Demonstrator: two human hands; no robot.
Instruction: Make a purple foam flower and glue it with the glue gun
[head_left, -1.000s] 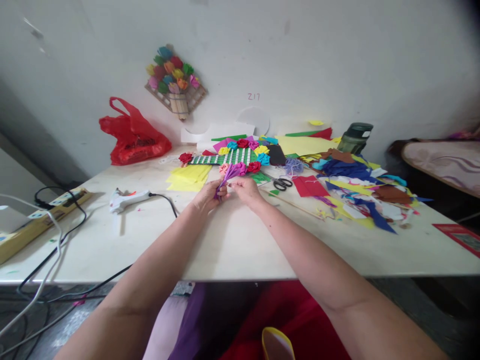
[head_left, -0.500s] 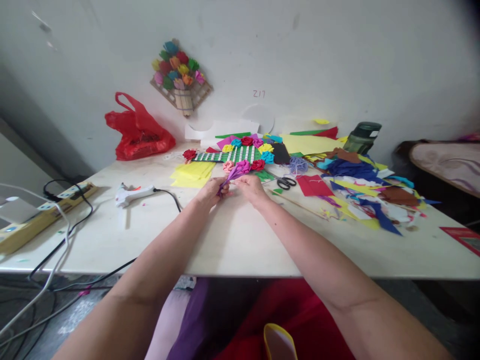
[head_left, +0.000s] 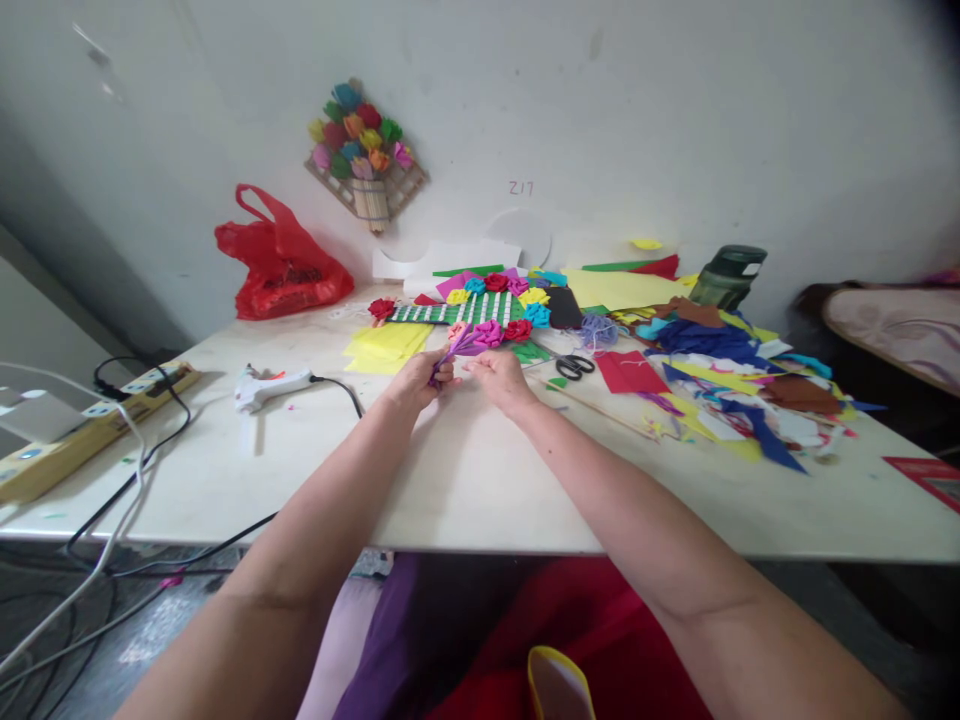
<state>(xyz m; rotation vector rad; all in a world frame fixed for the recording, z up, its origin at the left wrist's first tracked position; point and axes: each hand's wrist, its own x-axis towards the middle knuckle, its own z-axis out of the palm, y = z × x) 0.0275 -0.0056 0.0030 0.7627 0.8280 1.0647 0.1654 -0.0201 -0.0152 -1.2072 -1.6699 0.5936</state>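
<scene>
My left hand (head_left: 424,380) is closed around a strip of purple paper (head_left: 460,345), whose loose end sticks up past the fingers. Close on its right, my right hand (head_left: 496,378) is pinched shut; what its fingertips hold is too small to make out. Just beyond both hands lies a green guitar-shaped piece (head_left: 480,312) with white strips, edged with paper roses in red, yellow, blue and pink. A red rose (head_left: 381,308) sits at its narrow left end. Yellow paper sheets (head_left: 386,347) lie beyond my left hand.
A white glue gun (head_left: 271,386) with a black cord rests at left, near a power strip (head_left: 97,425). Black-handled scissors (head_left: 574,367), a thin stick (head_left: 600,410) and paper scraps (head_left: 750,385) lie at right. A red bag (head_left: 289,270) and a bottle (head_left: 727,275) stand behind.
My hands have drawn slightly apart, and the purple paper in my left hand has tilted more upright. The whole view has shifted a little.
</scene>
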